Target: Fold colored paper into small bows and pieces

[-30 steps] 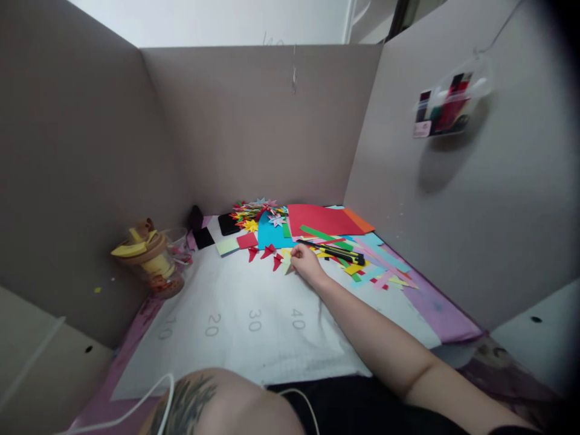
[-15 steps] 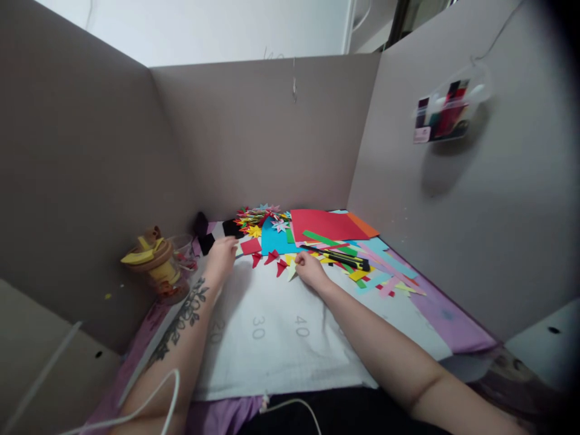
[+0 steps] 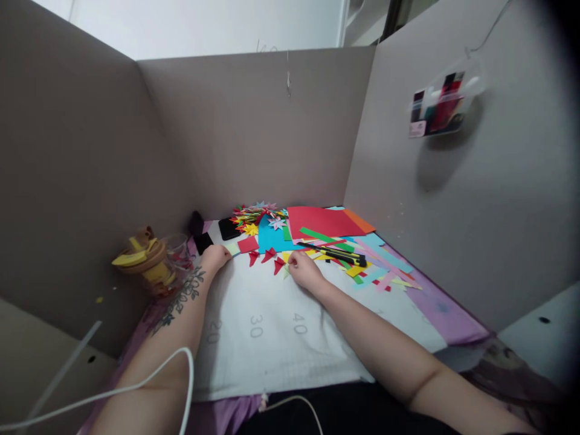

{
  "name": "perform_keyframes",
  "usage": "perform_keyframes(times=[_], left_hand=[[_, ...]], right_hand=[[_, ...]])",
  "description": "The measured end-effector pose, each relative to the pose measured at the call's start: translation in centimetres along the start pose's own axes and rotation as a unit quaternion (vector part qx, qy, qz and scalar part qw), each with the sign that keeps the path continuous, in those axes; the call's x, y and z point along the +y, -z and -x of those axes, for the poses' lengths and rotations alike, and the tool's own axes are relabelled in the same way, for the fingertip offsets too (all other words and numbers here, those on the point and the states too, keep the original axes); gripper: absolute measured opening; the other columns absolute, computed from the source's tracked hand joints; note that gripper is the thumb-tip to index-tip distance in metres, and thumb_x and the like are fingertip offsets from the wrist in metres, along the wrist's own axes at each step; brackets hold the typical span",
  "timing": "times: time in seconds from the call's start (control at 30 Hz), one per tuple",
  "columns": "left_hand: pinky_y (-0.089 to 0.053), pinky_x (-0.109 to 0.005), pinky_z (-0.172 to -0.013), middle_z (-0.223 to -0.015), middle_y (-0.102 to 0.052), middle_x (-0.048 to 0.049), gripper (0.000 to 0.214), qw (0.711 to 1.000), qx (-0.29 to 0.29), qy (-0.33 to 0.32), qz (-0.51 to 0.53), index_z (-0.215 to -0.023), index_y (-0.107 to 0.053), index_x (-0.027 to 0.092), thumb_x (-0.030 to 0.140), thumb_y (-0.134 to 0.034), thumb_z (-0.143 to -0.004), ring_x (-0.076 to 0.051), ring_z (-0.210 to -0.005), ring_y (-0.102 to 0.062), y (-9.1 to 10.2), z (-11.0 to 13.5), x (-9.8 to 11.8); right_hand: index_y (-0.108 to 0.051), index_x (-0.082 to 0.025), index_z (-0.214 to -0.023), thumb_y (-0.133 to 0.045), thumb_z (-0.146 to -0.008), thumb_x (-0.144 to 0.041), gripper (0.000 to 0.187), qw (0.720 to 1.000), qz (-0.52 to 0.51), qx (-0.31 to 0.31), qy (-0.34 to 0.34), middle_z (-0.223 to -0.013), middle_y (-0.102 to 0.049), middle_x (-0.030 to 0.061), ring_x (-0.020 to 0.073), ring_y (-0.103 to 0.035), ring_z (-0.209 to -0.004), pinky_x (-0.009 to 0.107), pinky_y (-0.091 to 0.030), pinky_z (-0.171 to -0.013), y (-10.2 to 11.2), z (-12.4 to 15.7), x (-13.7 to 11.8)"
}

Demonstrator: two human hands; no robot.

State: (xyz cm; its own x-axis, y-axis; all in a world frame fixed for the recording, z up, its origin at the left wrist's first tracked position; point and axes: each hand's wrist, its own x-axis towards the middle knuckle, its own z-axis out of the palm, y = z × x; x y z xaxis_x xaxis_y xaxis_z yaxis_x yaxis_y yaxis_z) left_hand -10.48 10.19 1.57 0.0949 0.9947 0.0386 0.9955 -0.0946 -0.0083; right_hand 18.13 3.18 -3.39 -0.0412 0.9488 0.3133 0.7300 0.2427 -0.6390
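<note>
Through the head camera I see the left hand (image 3: 216, 257), fingers curled, at the edge of a pale green square (image 3: 232, 248); whether it grips, I cannot tell. The right hand (image 3: 305, 269), nearly fisted, partly covers a pale green folded piece (image 3: 286, 273), its grip hidden. Red folded pieces (image 3: 278, 266) lie just beside, probably grouped for easy reach; the cutter (image 3: 344, 256) rests among paper strips (image 3: 317, 234), seemingly parked clear of the fingers. On the white sheet (image 3: 272, 359) I read 20, 30 and 40; the tag (image 3: 417, 128) on the hanging container (image 3: 446, 107) is illegible.
</note>
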Motion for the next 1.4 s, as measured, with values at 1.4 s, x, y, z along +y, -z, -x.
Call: perform_keyframes(times=[1.4], left_hand=[[-0.042,-0.025,-0.069,-0.092,-0.069,-0.0117,0.027,0.999,0.008,-0.017,-0.029,-0.094,-0.065,0.017,0.031,-0.052,-0.075,-0.025,-0.089,-0.061,0.5,0.6,0.7]], right_hand=[[-0.058,-0.017,-0.072,-0.051,-0.074,-0.012,0.009,1.0,-0.025,-0.012,0.013,-0.077,-0.056,0.0022,0.0135,-0.049,-0.072,0.023,-0.036,-0.065,-0.1,0.1,-0.3]])
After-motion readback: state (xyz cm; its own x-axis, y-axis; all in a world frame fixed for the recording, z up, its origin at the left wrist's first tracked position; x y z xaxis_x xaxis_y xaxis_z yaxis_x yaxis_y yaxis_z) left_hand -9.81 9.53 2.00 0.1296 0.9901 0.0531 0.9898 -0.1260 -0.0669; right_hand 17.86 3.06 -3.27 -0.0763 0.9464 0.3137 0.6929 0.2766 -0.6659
